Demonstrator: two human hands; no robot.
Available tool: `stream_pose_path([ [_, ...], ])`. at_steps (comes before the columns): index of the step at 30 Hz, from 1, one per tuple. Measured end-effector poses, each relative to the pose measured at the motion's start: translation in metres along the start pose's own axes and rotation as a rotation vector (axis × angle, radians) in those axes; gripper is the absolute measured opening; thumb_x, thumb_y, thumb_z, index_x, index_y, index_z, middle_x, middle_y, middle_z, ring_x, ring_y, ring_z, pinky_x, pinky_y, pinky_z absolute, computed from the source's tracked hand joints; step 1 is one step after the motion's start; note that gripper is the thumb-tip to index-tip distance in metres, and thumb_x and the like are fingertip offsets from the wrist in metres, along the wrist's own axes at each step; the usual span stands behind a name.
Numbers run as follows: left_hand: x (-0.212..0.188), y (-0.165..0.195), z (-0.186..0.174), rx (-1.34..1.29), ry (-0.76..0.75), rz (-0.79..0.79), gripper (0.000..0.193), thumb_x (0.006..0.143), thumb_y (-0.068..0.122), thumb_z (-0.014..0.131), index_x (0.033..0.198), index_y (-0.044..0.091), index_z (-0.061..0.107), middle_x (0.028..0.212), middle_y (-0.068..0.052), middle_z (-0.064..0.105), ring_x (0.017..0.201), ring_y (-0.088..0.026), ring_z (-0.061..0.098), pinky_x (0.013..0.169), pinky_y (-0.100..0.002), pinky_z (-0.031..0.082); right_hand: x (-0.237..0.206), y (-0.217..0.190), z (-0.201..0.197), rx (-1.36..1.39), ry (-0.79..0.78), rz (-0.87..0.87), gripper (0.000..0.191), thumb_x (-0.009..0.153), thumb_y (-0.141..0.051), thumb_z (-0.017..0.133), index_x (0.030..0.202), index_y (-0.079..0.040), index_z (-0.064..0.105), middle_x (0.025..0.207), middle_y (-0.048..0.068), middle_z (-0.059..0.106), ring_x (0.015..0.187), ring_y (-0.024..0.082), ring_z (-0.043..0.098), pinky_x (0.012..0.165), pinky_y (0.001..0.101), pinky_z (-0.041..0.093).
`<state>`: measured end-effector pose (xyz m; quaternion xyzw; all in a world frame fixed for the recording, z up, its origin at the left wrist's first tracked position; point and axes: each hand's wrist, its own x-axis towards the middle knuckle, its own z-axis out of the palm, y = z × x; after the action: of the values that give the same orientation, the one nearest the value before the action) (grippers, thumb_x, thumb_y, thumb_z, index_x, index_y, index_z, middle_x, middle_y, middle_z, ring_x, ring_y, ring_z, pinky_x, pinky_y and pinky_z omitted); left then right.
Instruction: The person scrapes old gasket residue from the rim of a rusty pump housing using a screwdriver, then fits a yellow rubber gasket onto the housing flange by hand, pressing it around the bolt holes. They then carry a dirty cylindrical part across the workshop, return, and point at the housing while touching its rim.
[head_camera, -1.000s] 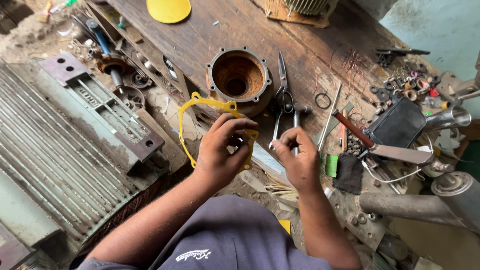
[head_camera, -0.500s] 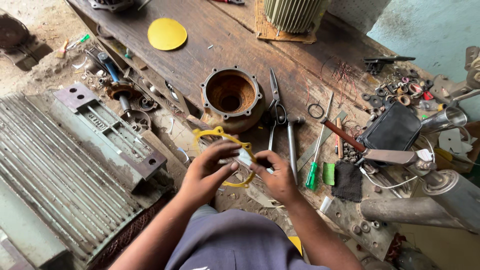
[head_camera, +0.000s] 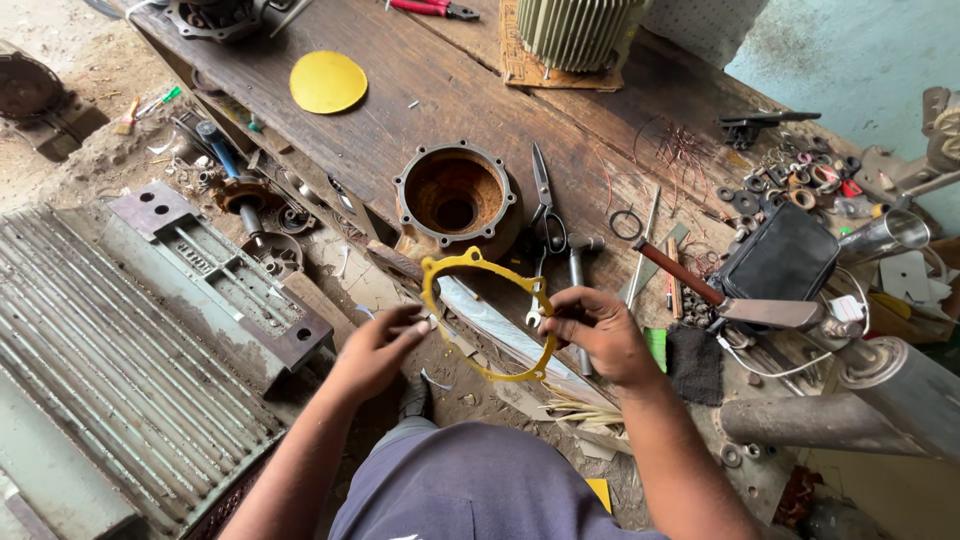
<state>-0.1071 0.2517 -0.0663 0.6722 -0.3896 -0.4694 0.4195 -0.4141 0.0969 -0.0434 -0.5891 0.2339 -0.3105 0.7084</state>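
Yellow gasket ring (head_camera: 487, 315), thin and flat with small lobes round its rim, hangs between my two hands at the centre of the frame, just below the rusty round housing (head_camera: 456, 192) on the wooden bench (head_camera: 420, 80). My right hand (head_camera: 598, 335) pinches the ring's right edge between thumb and fingertips, closed firmly on it. My left hand (head_camera: 375, 350) meets the left edge with fingers mostly extended and close together, the tips touching or lightly nipping the rim; I cannot tell how tight that grip is.

As I judge it, a gasket this thin wants support on opposite edges, as now, with gentle, even tension so it neither creases nor tears at a lobe. I'd keep my grip on the solid rim, not on the narrow bridges.

Its opening faces up towards the camera, tilted slightly away. It is nearly round, so the long axis is faint: it seems to run from upper left to lower right of the frame. Scissors (head_camera: 545, 205) and a small hammer (head_camera: 578, 290) lie just to the right.
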Motion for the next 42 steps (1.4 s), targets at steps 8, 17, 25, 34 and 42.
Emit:
stream_pose_path([
  [8,0.017,0.01,-0.018,-0.36,-0.061,-0.028,0.034,0.094,0.027,0.069,0.12,0.004,0.073,0.1,-0.007,0.076,0.088,-0.014,0.07,0.074,-0.031,0.057,0.037,0.007,0.005,0.022,0.168,0.076,0.014,0.094,-0.002,0.069,0.107,0.001,0.069,0.084,0.006,0.071,0.071,0.013,0.067,0.065,0.0279,0.055],
  [17,0.086,0.058,-0.047,0.005,0.239,0.102,0.031,0.086,0.019,0.08,0.111,0.003,0.073,0.089,-0.004,0.076,0.072,-0.011,0.068,0.062,-0.028,0.057,0.106,0.016,0.023,-0.028,0.256,0.01,0.026,0.091,0.002,0.068,0.116,0.001,0.063,0.086,0.006,0.07,0.069,0.013,0.066,0.065,0.0262,0.055],
  [25,0.172,0.065,-0.074,0.161,0.206,0.05,0.038,0.082,0.021,0.082,0.113,0.004,0.07,0.095,-0.007,0.077,0.075,-0.013,0.074,0.063,-0.029,0.061,0.173,0.028,0.031,-0.34,0.442,0.01,0.031,0.088,0.001,0.073,0.116,-0.001,0.061,0.082,0.002,0.067,0.07,0.007,0.063,0.062,0.024,0.053],
  [34,0.188,0.044,-0.083,-0.017,0.063,-0.058,0.033,0.09,0.024,0.077,0.112,0.002,0.066,0.076,-0.008,0.074,0.061,-0.015,0.07,0.056,-0.032,0.055,0.163,0.049,0.02,-0.525,0.516,0.019,0.024,0.091,-0.001,0.075,0.114,-0.001,0.071,0.081,-0.003,0.061,0.075,0.003,0.056,0.071,0.0205,0.047],
  [42,0.197,0.048,-0.093,0.066,0.001,0.122,0.026,0.088,0.019,0.078,0.107,0.004,0.069,0.073,-0.007,0.072,0.062,-0.012,0.069,0.059,-0.029,0.055,0.159,0.035,0.021,-0.838,0.561,0.022,0.025,0.087,-0.001,0.077,0.112,-0.004,0.075,0.087,-0.002,0.06,0.078,0.006,0.055,0.072,0.022,0.048],
])
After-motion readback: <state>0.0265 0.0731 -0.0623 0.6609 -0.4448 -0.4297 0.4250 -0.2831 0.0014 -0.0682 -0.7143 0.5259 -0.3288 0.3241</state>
